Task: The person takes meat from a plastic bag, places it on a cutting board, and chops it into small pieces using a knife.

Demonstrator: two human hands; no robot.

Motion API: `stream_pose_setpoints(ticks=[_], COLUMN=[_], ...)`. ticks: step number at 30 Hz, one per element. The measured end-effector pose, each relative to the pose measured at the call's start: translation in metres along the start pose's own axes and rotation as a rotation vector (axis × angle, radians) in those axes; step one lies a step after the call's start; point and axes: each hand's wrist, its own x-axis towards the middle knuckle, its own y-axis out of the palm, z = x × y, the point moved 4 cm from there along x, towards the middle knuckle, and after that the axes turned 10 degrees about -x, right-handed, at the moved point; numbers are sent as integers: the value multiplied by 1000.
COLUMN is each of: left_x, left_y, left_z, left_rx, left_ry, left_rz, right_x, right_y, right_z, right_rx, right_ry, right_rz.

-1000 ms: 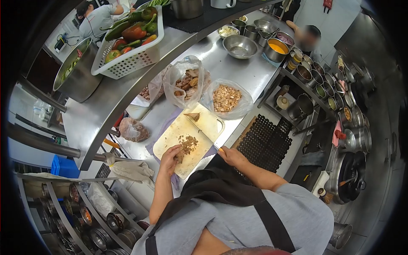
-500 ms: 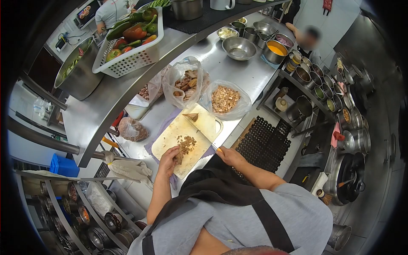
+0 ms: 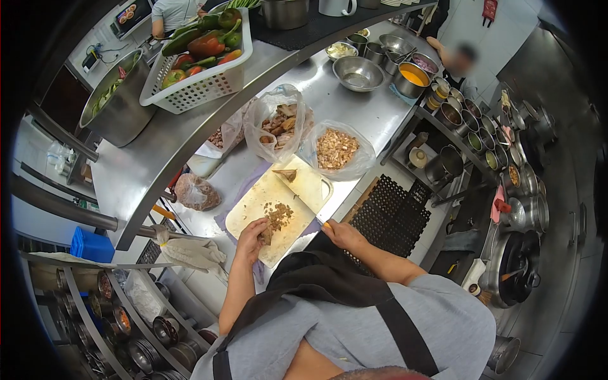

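A knife is gripped by its handle in my right hand, closed, at the right edge of the white cutting board. Its blade slants up and left across the board. My left hand is closed on a piece of brown meat at the board's lower left. Next to those fingers lies a small heap of chopped meat. A larger piece of meat rests near the blade tip. A purple cloth shows under the board.
Beyond the board stand a bag of meat chunks and a bag of diced pieces. A steel bowl sits farther back. A white basket of peppers is on the raised shelf at left. A co-worker is at far right.
The view has shifted very slightly. Both hands, the knife and the meat stay in nearly the same places.
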Motion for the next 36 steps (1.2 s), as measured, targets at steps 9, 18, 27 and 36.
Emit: stream_pose_setpoints(ticks=[9,18,27,36], left_x=[-1,-2,2,2], left_y=[-6,-10,-12,-12], left_z=[5,3,8,8], left_rx=[-17,-36,-9,0], left_ry=[-5,-11,-10,-13], left_rz=[-12,7,10,16], right_x=[-8,-3,-4,-2], right_y=[-6,1,0,4], right_z=[27,20,21,17], right_rx=[-49,-39,-43,-50], right_ry=[-51,-44,-34,-54], right_rz=[81,82,91,70])
